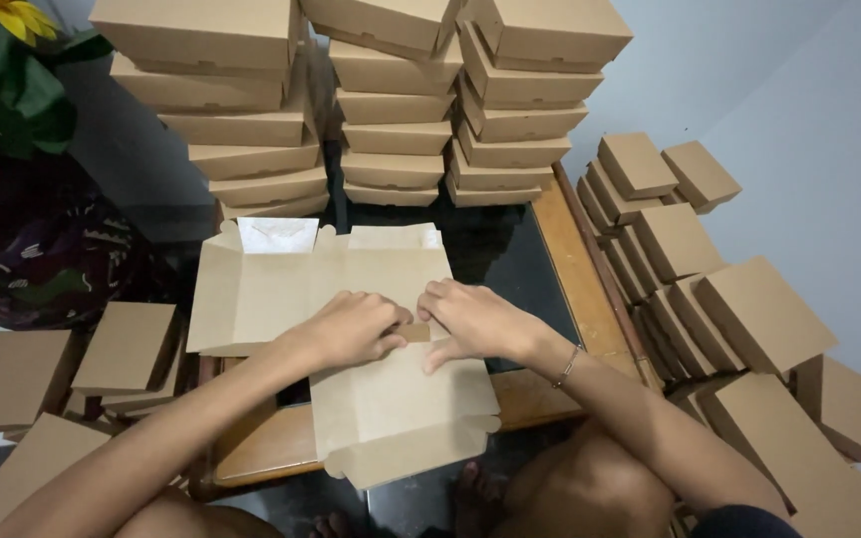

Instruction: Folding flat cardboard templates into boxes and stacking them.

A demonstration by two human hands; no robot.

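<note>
The person sits at a low tabletop (580, 264) with a dark glass middle and a wooden rim, and a flat, unfolded brown cardboard box blank (351, 329) lies across it, its near end hanging over the front edge toward the knees. Both hands press down on the middle of the blank, side by side and almost touching. The left hand (351, 329) is curled, fingers pinching a small cardboard tab (413, 332); the right hand (475, 321) lies flatter, fingers bent onto the same tab, with a thin bracelet (567, 367) at the wrist.

Right behind the blank, three tall stacks of finished boxes (396, 110) crowd the far end of the tabletop, leaving little room past the blank's upper flaps. To the right, on the floor by the wall, more closed boxes (690, 259) lean in rows close to the table's edge. On the left, further closed boxes (72, 369) lie scattered below a dark patterned cloth (42, 249) and green leaves with a yellow flower (17, 15).
</note>
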